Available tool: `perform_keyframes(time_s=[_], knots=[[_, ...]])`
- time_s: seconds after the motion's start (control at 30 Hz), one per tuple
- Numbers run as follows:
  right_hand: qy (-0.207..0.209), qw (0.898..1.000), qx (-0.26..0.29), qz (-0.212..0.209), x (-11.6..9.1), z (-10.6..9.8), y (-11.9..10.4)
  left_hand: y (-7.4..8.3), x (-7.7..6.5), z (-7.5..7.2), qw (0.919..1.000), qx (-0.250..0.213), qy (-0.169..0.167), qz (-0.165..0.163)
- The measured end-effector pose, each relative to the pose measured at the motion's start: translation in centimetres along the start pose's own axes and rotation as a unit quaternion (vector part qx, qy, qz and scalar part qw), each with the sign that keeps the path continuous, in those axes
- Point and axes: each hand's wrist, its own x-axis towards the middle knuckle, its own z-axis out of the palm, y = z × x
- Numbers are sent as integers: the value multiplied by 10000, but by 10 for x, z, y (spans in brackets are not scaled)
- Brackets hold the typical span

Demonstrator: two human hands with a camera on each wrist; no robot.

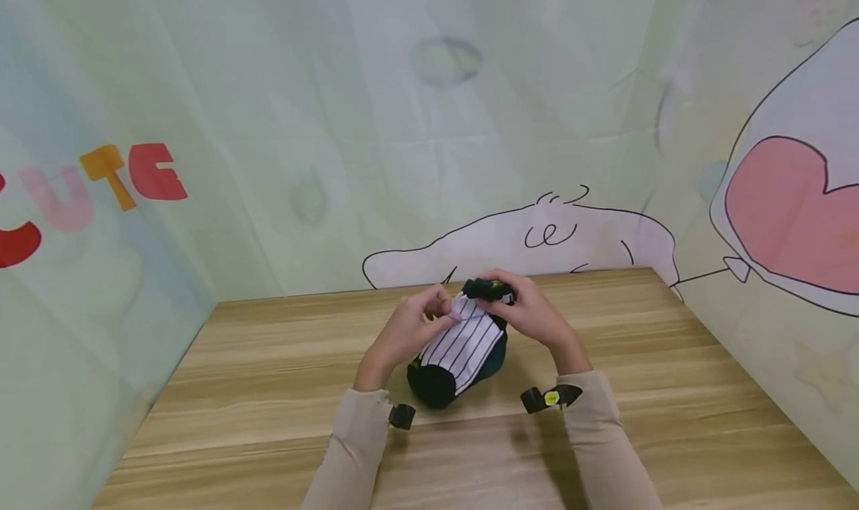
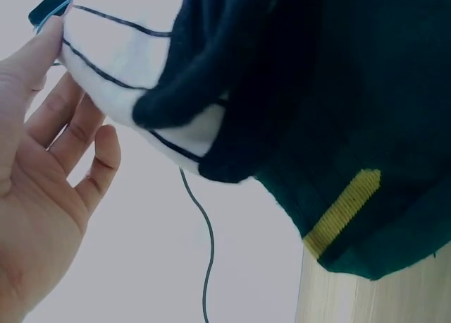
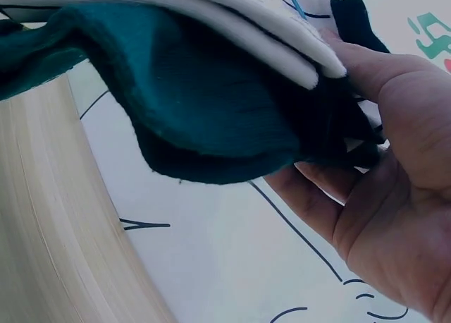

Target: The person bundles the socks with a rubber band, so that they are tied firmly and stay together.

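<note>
A bundle of socks [image 1: 463, 350], white with dark stripes over dark green, is held slantwise just above the table. A thin blue cord [image 1: 472, 318] crosses the striped side near the far end. My left hand [image 1: 408, 329] pinches that cord at the bundle's left edge between thumb and forefinger, its other fingers loosely bent. From the right, my right hand [image 1: 535, 315] grips the far end, thumb on the striped face and fingers behind. In the left wrist view, the dark green fabric [image 2: 380, 111] carries a yellow stripe. The right wrist view shows layered white edges [image 3: 232, 34].
The wood-grain table [image 1: 268, 391] runs back to a printed cloth wall [image 1: 282, 122] just beyond the hands. Cloth also stands along the left and right sides. Dark wrist cameras [image 1: 401, 417] are strapped to both sleeves.
</note>
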Motion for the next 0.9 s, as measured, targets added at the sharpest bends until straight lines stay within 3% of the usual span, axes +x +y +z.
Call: perform_keyframes(time_s=[0.4, 0.63, 0.9], knots=[[-51, 10000, 79, 2, 1, 3, 2, -1, 0, -1, 9993, -89, -258, -265], [30, 9999, 104, -78, 2, 7, -1, 2, -1, -2, 9987, -222, -103, -448], [197, 9997, -49, -144, 3, 14, -8, 2, 0, 0, 9992, -209, 78, -334]])
